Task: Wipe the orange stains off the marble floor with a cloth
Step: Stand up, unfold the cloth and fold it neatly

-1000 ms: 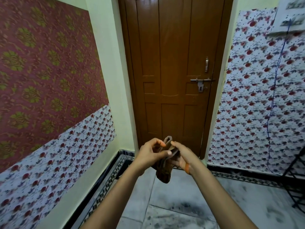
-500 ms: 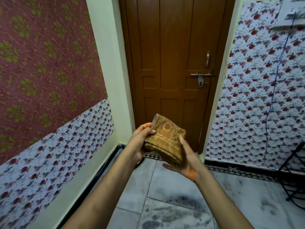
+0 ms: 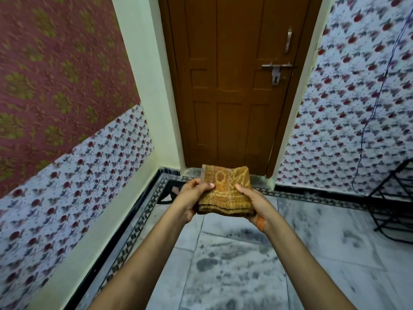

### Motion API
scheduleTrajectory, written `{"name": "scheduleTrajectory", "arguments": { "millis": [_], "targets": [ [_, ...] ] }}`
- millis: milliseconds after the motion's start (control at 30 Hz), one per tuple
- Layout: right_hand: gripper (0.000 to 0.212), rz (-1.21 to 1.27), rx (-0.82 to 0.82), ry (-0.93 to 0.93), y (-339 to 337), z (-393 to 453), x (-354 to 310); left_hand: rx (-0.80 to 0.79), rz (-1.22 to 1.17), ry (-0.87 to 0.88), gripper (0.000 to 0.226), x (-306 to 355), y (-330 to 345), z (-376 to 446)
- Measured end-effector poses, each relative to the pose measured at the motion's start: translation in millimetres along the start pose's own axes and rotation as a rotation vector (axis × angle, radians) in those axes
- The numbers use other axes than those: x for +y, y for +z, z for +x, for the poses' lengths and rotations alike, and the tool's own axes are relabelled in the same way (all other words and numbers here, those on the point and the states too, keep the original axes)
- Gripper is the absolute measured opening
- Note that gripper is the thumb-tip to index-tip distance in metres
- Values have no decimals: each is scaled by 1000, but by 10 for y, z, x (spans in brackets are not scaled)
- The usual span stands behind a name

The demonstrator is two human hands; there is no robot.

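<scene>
A folded mustard-brown patterned cloth (image 3: 225, 191) is held flat in front of me, above the floor. My left hand (image 3: 192, 198) grips its left edge, thumb on top. My right hand (image 3: 254, 204) holds the right edge, thumb on top and palm underneath; there is an orange smear near that wrist. Below lies the grey-white marble floor (image 3: 234, 271) with dark smudges. No orange stain shows on the floor in this view.
A shut brown wooden door (image 3: 232, 86) with a latch stands straight ahead. Patterned walls close in on both sides. A black metal rack (image 3: 393, 198) stands at the right. A dark mat (image 3: 172, 191) lies by the left corner.
The cloth went from a bunched, hanging bundle to a neat flat fold held level by both hands. My view has tilted downward, showing more floor.
</scene>
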State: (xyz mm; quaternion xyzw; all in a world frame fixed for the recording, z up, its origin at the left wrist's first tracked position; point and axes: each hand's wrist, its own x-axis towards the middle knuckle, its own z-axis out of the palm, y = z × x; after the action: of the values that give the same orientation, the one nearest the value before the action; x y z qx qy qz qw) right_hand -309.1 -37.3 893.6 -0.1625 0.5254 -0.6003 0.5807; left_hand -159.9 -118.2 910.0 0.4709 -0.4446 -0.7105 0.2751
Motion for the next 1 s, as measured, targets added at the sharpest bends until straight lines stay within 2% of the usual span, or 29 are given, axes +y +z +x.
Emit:
{"name": "scheduleTrajectory", "arguments": {
  "millis": [167,333,500,667,767,1000],
  "targets": [
    [12,-44,80,11,39,35,180,-2,86,55,26,-106,-116,46],
    [7,-81,168,-59,46,79,317,-58,118,34,20,-188,-173,192],
    [16,-65,264,-71,-194,66,368,-89,161,-12,23,-291,68,323],
    [16,-9,320,-99,-718,26,224,-139,204,-29,18,-435,579,397],
    [14,-18,326,-110,-1122,0,58,-129,206,-29,23,-521,1039,464],
    [16,-87,294,-95,-2543,-99,-541,-76,150,-34,27,-747,2550,475]
  ]
}}
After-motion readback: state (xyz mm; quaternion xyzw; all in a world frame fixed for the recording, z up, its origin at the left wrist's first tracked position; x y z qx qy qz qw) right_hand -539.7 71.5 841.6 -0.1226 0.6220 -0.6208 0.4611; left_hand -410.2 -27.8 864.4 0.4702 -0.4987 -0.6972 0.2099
